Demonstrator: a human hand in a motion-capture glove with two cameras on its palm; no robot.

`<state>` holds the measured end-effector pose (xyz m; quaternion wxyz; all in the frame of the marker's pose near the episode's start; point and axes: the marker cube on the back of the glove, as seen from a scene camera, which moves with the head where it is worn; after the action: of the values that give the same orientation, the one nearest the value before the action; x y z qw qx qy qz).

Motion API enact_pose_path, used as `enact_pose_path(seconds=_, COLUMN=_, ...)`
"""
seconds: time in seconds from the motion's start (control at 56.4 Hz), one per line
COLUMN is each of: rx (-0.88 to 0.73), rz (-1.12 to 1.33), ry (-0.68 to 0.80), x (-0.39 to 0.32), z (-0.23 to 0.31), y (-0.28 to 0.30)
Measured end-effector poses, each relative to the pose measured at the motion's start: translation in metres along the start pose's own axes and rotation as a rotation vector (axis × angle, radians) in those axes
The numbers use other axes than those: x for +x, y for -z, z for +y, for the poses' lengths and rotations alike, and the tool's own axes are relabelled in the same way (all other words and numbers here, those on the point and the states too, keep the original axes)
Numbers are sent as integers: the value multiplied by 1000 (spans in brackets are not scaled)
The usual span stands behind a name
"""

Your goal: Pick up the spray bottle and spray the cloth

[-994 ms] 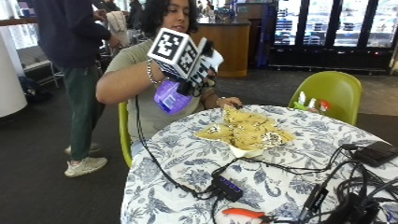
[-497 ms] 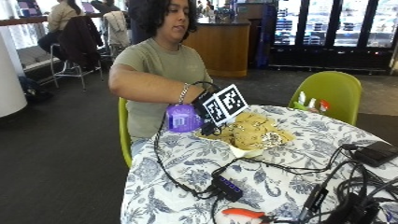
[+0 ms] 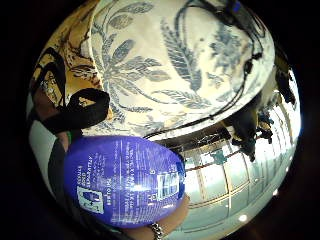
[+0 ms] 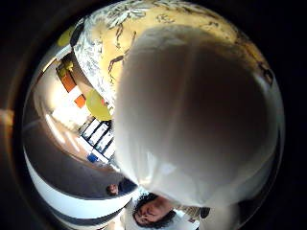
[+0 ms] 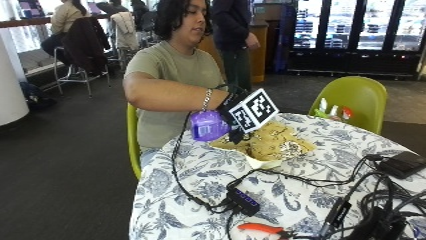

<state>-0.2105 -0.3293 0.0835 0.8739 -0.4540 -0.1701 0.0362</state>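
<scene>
In the outside view my gloved right hand (image 5: 229, 114) grips a purple spray bottle (image 5: 209, 125) just above the table's near-left edge. The bottle hangs right beside a crumpled yellow patterned cloth (image 5: 274, 143) lying on the floral tablecloth (image 5: 200, 175). The little finger side palm view shows the bottle's purple labelled body (image 3: 125, 180) close to the palm, over the tablecloth (image 3: 175, 65) and the cloth's edge (image 3: 62, 50). The thumb side palm view is mostly filled by the bottle's white top (image 4: 196, 115), with the yellow cloth (image 4: 144, 28) beyond it.
Black cables and a small black hub (image 5: 243, 200) run across the table's front. An orange-handled tool (image 5: 261, 229) lies at the near edge and a black device (image 5: 403, 164) at the right. A green chair (image 5: 353, 97) stands behind the table.
The hand has come down with the bottle from chest height to table level beside the yellow cloth, and has stayed there for the last half second.
</scene>
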Motion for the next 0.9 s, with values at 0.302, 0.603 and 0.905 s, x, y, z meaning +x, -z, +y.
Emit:
enact_pose_path(seconds=0.302, rx=592, rz=-386, ry=715, x=-157, z=12, y=40)
enact_pose_path(seconds=0.603, rx=822, rz=-620, ry=1082, x=-262, z=-58, y=9)
enact_pose_path(seconds=0.905, rx=893, rz=-680, ry=1094, x=-269, z=-95, y=-8)
